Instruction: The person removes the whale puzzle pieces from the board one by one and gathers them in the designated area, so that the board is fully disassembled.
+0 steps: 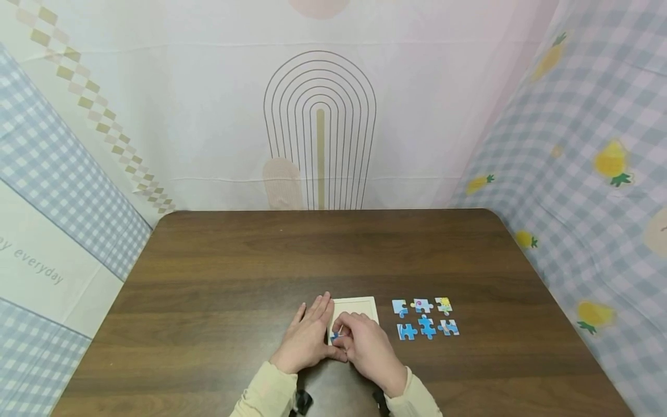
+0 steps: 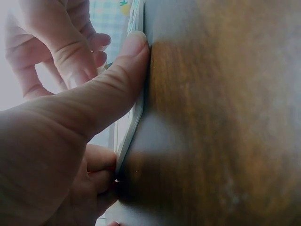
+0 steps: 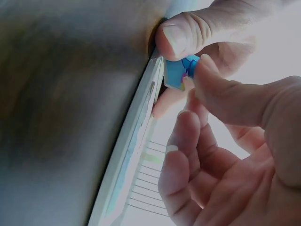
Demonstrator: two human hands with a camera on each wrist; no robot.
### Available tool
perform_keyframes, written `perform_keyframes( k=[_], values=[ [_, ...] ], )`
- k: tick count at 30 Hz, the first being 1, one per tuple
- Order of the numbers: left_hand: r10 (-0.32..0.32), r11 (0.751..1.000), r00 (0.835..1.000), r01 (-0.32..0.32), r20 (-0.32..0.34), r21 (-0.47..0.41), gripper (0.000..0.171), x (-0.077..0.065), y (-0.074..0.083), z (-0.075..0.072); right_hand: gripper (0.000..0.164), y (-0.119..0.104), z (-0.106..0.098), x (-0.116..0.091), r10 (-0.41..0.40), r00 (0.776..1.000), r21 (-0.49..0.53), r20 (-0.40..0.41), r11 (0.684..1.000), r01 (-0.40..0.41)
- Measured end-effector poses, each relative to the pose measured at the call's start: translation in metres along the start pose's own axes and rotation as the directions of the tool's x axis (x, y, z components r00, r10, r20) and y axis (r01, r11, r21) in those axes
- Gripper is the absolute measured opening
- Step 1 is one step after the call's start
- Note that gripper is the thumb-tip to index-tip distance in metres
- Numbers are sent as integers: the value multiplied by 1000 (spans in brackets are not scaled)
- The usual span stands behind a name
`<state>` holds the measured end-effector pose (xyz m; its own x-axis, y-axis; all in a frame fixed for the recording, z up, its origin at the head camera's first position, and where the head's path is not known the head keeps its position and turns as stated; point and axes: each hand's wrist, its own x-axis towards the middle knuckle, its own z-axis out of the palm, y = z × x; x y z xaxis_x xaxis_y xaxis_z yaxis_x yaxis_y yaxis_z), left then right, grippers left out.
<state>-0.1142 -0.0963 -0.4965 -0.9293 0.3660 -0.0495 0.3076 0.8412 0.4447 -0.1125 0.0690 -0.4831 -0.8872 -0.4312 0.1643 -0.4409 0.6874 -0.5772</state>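
A light-coloured shallow puzzle tray (image 1: 354,300) lies on the table between the two hands. My left hand (image 1: 307,339) rests along its left side with the fingers extended, and the thumb (image 2: 117,80) presses on the near edge. Over the tray's near left corner, my right hand (image 1: 367,347) pinches a blue puzzle piece (image 3: 175,73) between thumb and fingertips. In the right wrist view this piece stands tilted at the corner, close beside the left thumb (image 3: 181,37). Part of the tray is hidden beneath the right hand.
Right of the tray, several loose puzzle pieces lie in two rows, among them a piece with a yellow flower (image 1: 444,305) and a blue piece (image 1: 427,328). The brown wooden table (image 1: 234,260) ends at a patterned cloth (image 1: 208,116) behind and at the sides.
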Motion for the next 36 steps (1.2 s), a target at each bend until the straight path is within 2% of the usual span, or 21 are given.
perform_keyframes(
  k=[9,14,21,25,29,36],
  values=[
    [-9,1000,1000,9,19,-4,117,2,-1,1,12,6,-13,-2,65,998,168,7,984,-65],
    [-24,1000,999,24,32,0,116,2,1,1,11,17,-33,-7,159,987,251,-9,956,-152],
    [-37,999,998,37,48,-7,116,2,0,1,12,40,-64,-23,315,944,243,-94,927,-285],
    [-34,999,999,34,43,-3,117,1,0,1,12,52,-77,-32,401,909,224,-111,901,-370],
    [-35,999,998,35,44,1,117,1,0,1,12,62,-85,-41,459,884,185,-95,880,-437],
    [-31,1000,999,31,43,-5,117,2,0,1,13,72,-88,-52,502,865,139,9,856,-498]
  ],
)
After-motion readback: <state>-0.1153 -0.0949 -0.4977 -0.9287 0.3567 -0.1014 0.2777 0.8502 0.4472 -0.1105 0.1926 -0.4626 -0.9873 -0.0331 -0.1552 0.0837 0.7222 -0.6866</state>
